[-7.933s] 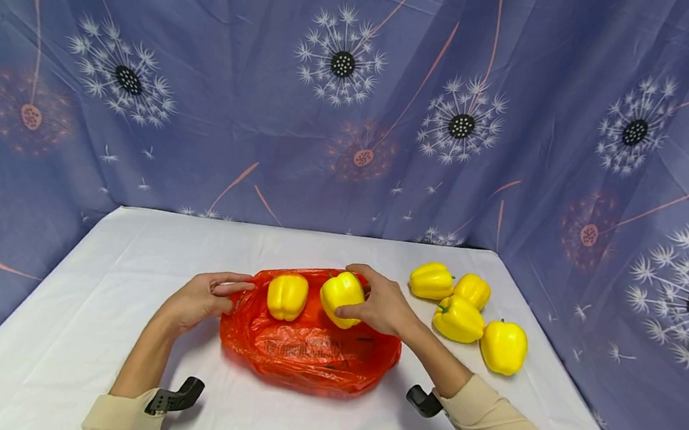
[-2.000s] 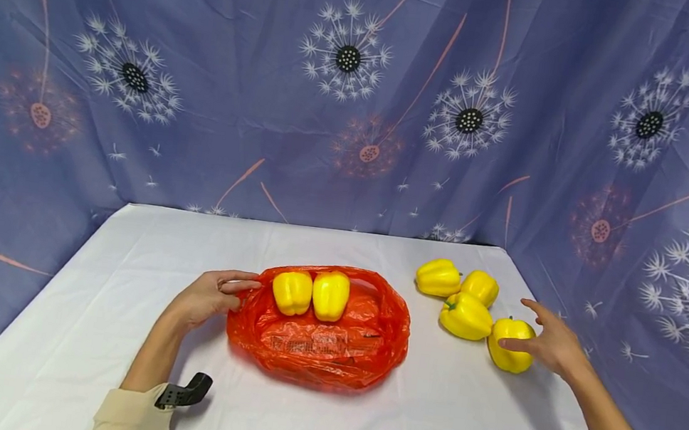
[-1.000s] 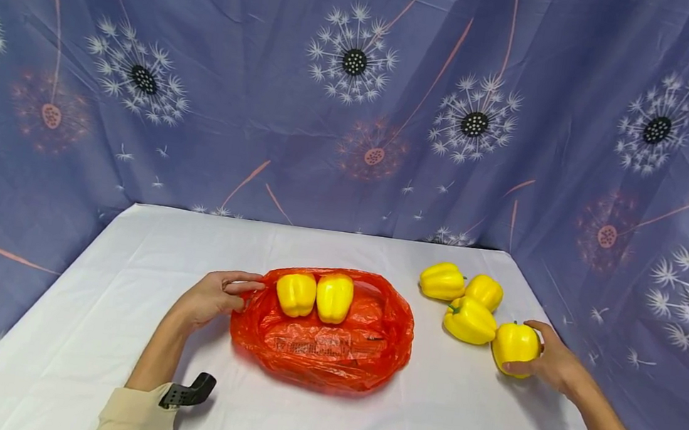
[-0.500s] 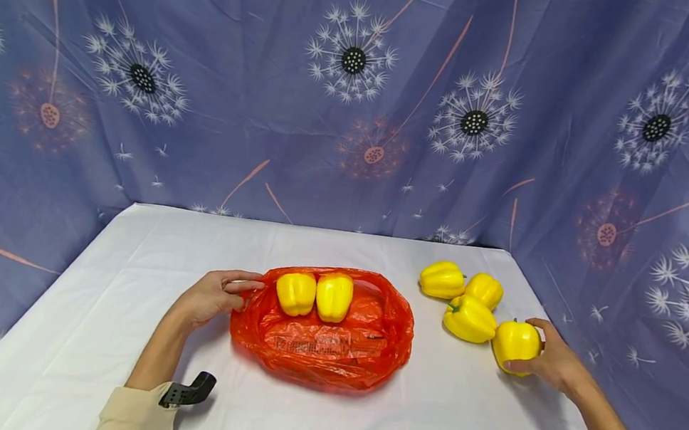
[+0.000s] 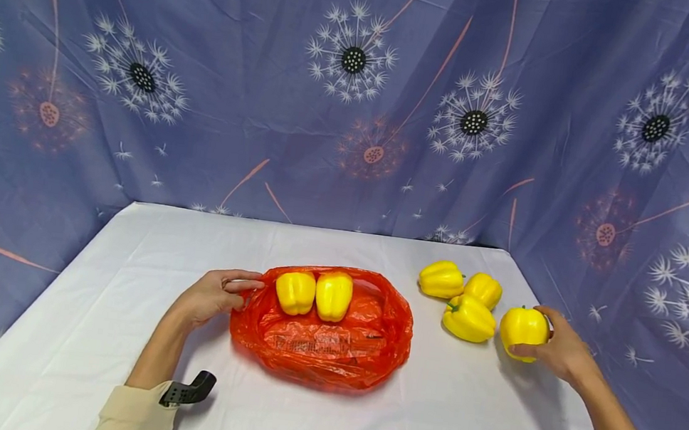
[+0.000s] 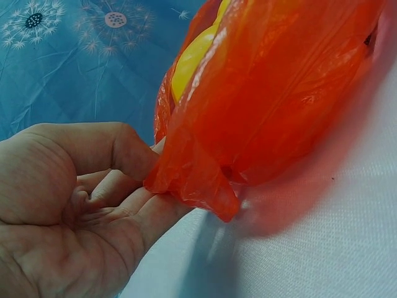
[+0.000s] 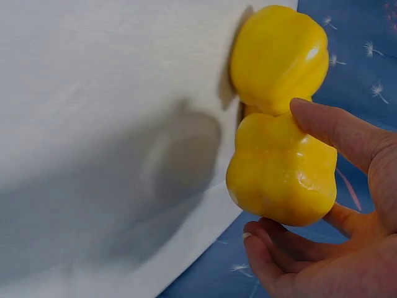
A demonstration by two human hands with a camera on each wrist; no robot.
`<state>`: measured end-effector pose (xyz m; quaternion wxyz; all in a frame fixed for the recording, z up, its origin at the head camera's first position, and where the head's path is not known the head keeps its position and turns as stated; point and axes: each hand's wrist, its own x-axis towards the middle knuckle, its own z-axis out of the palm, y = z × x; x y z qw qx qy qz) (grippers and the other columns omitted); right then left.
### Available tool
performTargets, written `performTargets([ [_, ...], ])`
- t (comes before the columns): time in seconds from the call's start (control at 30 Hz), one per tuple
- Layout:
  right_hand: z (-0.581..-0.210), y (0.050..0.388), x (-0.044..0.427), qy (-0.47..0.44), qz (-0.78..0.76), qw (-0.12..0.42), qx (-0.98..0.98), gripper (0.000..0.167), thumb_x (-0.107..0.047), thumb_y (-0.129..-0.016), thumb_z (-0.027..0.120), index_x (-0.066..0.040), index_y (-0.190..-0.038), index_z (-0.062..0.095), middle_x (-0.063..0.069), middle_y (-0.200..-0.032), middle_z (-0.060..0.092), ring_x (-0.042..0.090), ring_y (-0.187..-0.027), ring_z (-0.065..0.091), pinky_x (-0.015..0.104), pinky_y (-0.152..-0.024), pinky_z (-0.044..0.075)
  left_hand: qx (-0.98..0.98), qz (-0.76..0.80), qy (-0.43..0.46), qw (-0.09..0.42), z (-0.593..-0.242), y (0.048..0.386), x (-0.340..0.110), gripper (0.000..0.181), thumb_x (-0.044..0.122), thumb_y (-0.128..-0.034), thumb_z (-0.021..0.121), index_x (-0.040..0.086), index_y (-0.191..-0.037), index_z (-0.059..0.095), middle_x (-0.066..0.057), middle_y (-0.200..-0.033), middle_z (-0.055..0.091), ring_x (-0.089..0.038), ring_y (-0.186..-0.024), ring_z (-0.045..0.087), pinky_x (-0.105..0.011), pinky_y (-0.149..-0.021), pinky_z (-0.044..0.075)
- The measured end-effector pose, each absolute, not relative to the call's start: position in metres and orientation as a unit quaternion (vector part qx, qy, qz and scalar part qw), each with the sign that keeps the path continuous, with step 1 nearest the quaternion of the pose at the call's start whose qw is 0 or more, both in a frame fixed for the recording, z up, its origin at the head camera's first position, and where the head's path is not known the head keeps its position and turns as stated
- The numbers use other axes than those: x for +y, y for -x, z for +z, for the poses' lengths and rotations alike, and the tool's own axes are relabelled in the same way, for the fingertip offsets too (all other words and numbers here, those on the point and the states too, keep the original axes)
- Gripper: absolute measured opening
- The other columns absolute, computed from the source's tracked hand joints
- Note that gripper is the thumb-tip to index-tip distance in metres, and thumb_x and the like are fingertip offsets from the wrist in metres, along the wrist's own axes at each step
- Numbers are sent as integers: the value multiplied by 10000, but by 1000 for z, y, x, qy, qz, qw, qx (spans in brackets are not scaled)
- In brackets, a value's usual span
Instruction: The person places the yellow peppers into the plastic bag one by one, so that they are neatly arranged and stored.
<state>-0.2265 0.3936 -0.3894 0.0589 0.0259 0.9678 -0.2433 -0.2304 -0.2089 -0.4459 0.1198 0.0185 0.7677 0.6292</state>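
My left hand (image 5: pixel 208 299) pinches the left edge of a red plastic bag (image 5: pixel 325 370) between thumb and fingers; the left wrist view shows the film gathered there. The bag lies with its mouth spread wide. Inside, at the back left, two yellow bell peppers (image 5: pixel 295 293) sit side by side. On the right, my right hand (image 5: pixel 567 350) grips another yellow bell pepper (image 5: pixel 522 330) with thumb and fingers. That pepper hangs just above the table, its shadow apart from it in the right wrist view. Some fingers are hidden behind it.
Several loose yellow bell peppers (image 5: pixel 469 318) lie grouped at the back right of the white-covered table (image 5: pixel 423 411), left of my right hand. A purple-blue dandelion-print curtain (image 5: pixel 252 125) stands behind the table and along its sides.
A second pepper went into the bag earlier. My right hand then reached right, closed round the nearest loose pepper, and has just raised it off the table. My left hand keeps its hold.
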Motion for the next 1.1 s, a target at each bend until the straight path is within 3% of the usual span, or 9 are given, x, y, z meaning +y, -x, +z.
performTargets([
  [0.23,-380,229,383,-21,-231,37,972,1075,-408,-794,816,72,-1539,208,437,-1413,387,591,-1183,467,641,-844,460,770,626,-18,123,-446,230,-209,645,-120,-775,547,-34,-1414,549,-185,-1360,649,-116,-951,582,-259,-622,455],
  [0.47,-370,233,367,-13,-234,31,972,1094,-417,-815,801,33,-1581,161,438,-1467,338,625,-1245,413,695,-884,449,771,625,-17,122,-444,231,-210,646,-118,-784,545,-17,-1423,550,-180,-1370,643,-146,-983,578,-266,-626,458],
  [1.1,-349,236,326,19,-253,7,967,1101,-425,-798,823,-73,-1612,171,418,-1401,464,563,-1217,513,596,-827,519,769,628,-21,117,-447,231,-210,643,-124,-771,546,-32,-1407,560,-193,-1353,650,-124,-941,587,-251,-616,465],
])
